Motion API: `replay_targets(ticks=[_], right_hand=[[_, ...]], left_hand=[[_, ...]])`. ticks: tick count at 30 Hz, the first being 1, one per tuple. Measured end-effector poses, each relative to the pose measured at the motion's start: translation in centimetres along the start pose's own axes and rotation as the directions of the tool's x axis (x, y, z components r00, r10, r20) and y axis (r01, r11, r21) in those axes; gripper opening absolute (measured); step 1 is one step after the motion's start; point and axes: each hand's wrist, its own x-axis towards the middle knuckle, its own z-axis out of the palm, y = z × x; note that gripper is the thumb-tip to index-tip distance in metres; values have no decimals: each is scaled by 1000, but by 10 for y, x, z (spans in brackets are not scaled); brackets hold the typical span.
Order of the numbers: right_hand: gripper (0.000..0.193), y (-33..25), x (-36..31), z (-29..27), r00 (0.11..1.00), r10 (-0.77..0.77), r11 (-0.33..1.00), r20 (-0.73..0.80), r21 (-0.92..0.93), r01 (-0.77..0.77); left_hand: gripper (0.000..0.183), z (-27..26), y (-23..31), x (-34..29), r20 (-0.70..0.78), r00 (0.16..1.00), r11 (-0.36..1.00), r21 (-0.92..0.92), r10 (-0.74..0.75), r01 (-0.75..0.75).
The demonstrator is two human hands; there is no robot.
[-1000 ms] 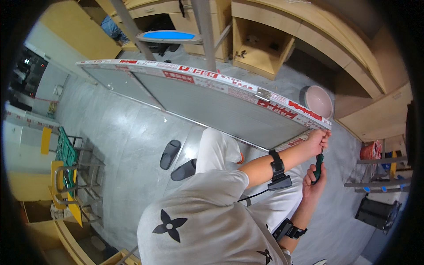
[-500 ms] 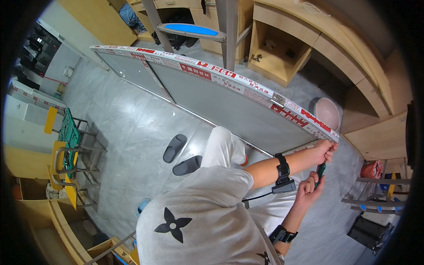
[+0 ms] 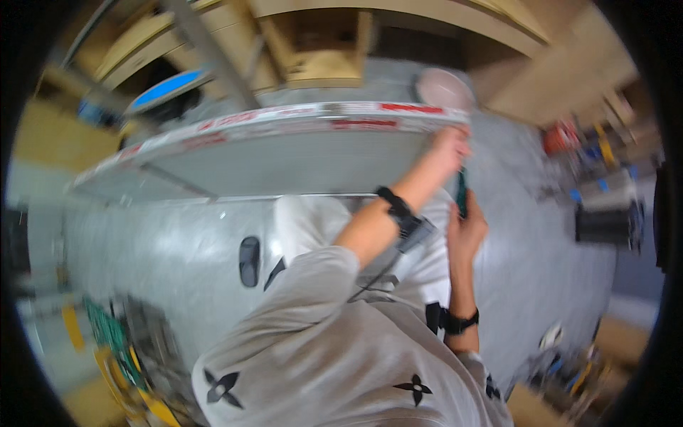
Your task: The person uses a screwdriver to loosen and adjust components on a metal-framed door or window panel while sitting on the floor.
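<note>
A long framed grey panel [image 3: 306, 165] stands on edge across the floor in front of me, its pale rim covered with red-and-white printed film. At its right end, my left hand [image 3: 450, 144] is closed against the corner of the rim; blur hides what its fingers pinch. Just below, my right hand [image 3: 467, 226] is wrapped round a slim tool with a dark green handle [image 3: 462, 196]. The tool points up toward the left hand; its tip cannot be made out. My knees are close against the panel's near side.
Beyond the panel's right end sits a pink basin [image 3: 445, 89]. Wooden desks with an open cabinet [image 3: 324, 65] line the far side, by a metal ladder with a blue step [image 3: 168, 89]. A dark slipper [image 3: 249, 261] lies left of my legs. A green tool case [image 3: 107, 329] rests on chairs at lower left.
My view has turned to the right, so the panel now runs more level and lies farther left. Both hands keep their places at the panel's corner, and the tool remains in my right hand.
</note>
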Motion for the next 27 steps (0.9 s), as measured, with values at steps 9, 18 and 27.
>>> replay_targets(ticks=[9,18,27], right_hand=[[39,-5,6,-10,698,169,-505,696,669,-545],[36,-27,14,-24,876,371,732,308,484,-480],[38,1,27,-25,659,160,-327,735,669,-667]], left_hand=[[22,-2,36,-39,329,883,910,-131,-334,394],[14,0,24,-34,142,947,943,-130,-288,306],[18,13,30,-51,221,941,965,2,-258,264]])
